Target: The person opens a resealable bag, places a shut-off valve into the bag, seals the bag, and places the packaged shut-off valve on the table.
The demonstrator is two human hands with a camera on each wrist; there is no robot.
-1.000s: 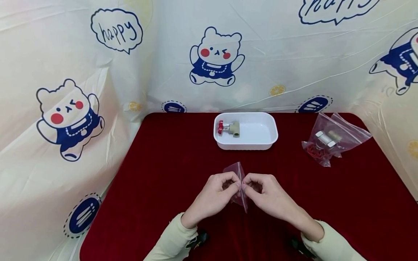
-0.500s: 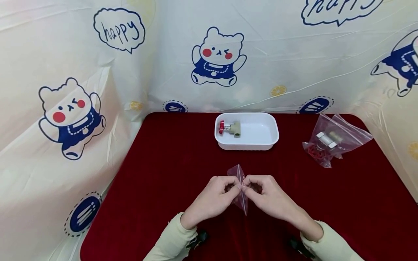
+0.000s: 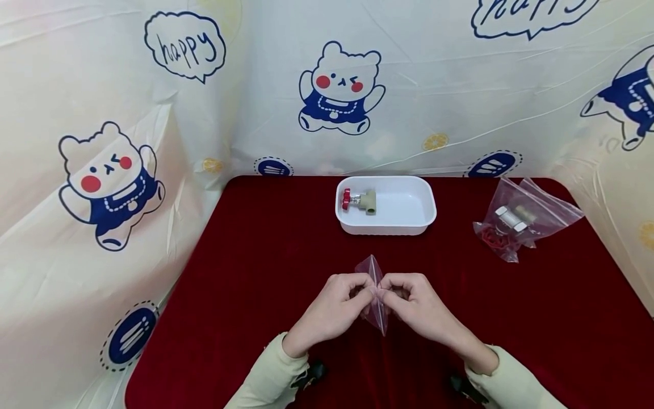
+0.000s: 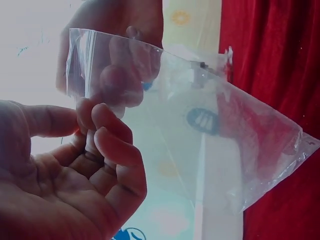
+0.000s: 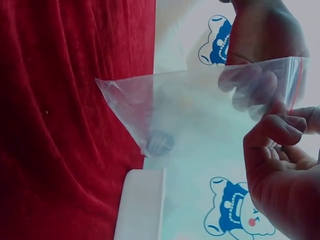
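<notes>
While pinching with the left hand (image 3: pixel 327 309), in front of the left end of the white tray (image 3: pixel 406 204), clamped by thumb and forefinger on the zip edge of a clear bag (image 5: pixel 190 105), probably because of film too slick and limp for a looser hold. Inside the tray, toward its left end, showing a valve (image 3: pixel 365 201) laid on its side, with the red wheel (image 3: pixel 346 199) near the left wall; likely boxed in so as not to roll away. In front of the tray, a little left of its middle, dangling the bag between both hands, with no contents to be made out; hard to tell whether touching the red tabletop (image 3: pixel 271 238) below. In front of the tray's right half, matching that pinch with the right hand (image 3: pixel 426 312), thumb and forefinger clamped on the same edge, perhaps to steady both sides evenly. Well right of the tray, showing other bags (image 3: pixel 544 216) with a metal fitting (image 3: pixel 510 218) and red pieces (image 3: pixel 495 240) inside, seemingly placed so as not to crowd the hands.
</notes>
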